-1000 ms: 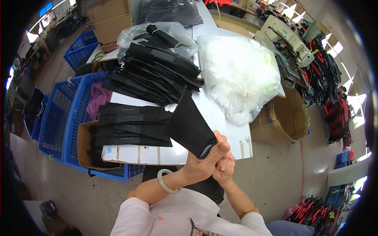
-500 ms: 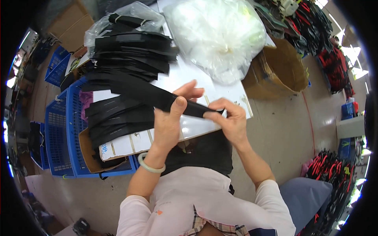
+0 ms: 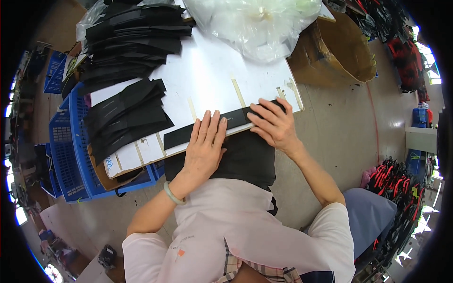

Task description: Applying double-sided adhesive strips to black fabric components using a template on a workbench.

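A long black fabric strip (image 3: 181,135) lies flat along the near edge of the white board (image 3: 212,80). My left hand (image 3: 204,144) presses on its middle with fingers spread, a pale bangle at the wrist. My right hand (image 3: 274,124) lies flat on the strip's right end by the board's corner. More black fabric (image 3: 247,160) hangs below the board's edge over my lap. A stack of black pieces (image 3: 125,115) sits left on the board, and a larger pile (image 3: 134,40) lies at the far left.
A clear plastic bag (image 3: 255,23) rests at the board's far side. An open cardboard box (image 3: 337,49) stands on the floor to the right. Blue plastic crates (image 3: 71,141) sit under the board's left side. Red and black items (image 3: 396,184) lie on the floor, right.
The black piece, held up in both hands a second ago, now lies flat along the board's near edge. Both hands have opened and press it down.
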{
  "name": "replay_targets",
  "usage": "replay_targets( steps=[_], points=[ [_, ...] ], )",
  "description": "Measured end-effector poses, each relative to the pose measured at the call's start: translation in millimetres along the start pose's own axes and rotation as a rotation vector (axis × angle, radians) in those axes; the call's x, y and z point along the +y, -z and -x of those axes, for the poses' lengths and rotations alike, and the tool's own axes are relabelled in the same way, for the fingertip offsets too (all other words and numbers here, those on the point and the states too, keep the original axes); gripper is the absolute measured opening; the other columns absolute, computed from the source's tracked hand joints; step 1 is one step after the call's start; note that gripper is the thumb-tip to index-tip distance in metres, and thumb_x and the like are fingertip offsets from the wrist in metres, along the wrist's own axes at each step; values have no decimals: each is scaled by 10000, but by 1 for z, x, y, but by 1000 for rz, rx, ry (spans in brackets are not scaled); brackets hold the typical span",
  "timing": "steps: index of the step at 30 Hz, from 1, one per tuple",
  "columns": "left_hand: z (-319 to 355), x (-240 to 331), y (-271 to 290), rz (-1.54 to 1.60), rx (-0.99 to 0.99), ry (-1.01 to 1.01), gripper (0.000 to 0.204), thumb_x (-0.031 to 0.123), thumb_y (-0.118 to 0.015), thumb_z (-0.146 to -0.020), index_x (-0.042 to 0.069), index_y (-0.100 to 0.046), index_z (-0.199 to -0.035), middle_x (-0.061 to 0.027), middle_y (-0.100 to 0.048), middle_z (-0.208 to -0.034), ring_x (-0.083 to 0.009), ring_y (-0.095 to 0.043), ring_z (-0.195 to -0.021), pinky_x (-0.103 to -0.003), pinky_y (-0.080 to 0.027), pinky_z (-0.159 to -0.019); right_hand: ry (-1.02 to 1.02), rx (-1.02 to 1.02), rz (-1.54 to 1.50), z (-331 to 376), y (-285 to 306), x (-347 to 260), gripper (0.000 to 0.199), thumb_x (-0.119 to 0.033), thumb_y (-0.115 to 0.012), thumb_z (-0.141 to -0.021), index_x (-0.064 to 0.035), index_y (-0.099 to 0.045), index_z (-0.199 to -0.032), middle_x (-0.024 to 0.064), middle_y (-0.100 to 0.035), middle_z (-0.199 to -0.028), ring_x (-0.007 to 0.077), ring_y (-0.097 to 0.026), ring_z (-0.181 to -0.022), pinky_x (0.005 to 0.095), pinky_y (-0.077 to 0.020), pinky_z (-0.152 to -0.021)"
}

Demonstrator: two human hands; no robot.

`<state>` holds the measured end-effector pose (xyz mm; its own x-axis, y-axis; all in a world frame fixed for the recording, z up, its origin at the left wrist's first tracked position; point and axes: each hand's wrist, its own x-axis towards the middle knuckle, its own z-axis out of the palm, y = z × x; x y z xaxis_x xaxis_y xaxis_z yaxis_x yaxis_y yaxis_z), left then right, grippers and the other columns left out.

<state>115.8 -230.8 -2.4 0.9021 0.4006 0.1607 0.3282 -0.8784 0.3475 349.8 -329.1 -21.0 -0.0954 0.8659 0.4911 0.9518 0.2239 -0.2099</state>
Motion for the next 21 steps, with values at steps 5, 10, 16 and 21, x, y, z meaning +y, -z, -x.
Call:
replay_targets(
  steps=[5, 10, 16, 21],
  points=[
    [-13, 18, -14, 11, 87, 70, 827, 49, -745, -700, -27, -336, -1415, -238, -267, -1502, -413, -257, -1400, -519, -234, -1132, -64, -60, 31, 6, 5, 6, 444, -318, -730, -764, -248, -657, -1196, -65, -573, -1317, 216, -466, -1289, 481, -252, -1097],
    [-17, 24, -24, -112, 92, 50, 711, 63, -664, -763, 4, -365, -1405, -230, -292, -1496, -454, -249, -1389, -579, -223, -1106, -67, -52, 39, 9, 1, 10, 476, -313, -737, -757, -290, -638, -1222, -87, -560, -1332, 209, -459, -1296, 485, -246, -1112],
    [-20, 32, -33, -125, 103, 88, 736, 71, -684, -744, -15, -361, -1401, -239, -280, -1497, -435, -233, -1404, -572, -189, -1122, -62, -43, 33, 9, 0, 11, 486, -299, -736, -758, -297, -629, -1232, -93, -548, -1345, 206, -461, -1289, 468, -263, -1109],
    [-19, 31, -41, -145, 132, 89, 820, 83, -733, -704, -25, -337, -1414, -258, -262, -1496, -421, -213, -1416, -561, -178, -1131, -61, -40, 34, 11, -1, 12, 493, -299, -737, -753, -297, -627, -1233, -102, -542, -1350, 198, -456, -1290, 453, -266, -1105]
  ],
)
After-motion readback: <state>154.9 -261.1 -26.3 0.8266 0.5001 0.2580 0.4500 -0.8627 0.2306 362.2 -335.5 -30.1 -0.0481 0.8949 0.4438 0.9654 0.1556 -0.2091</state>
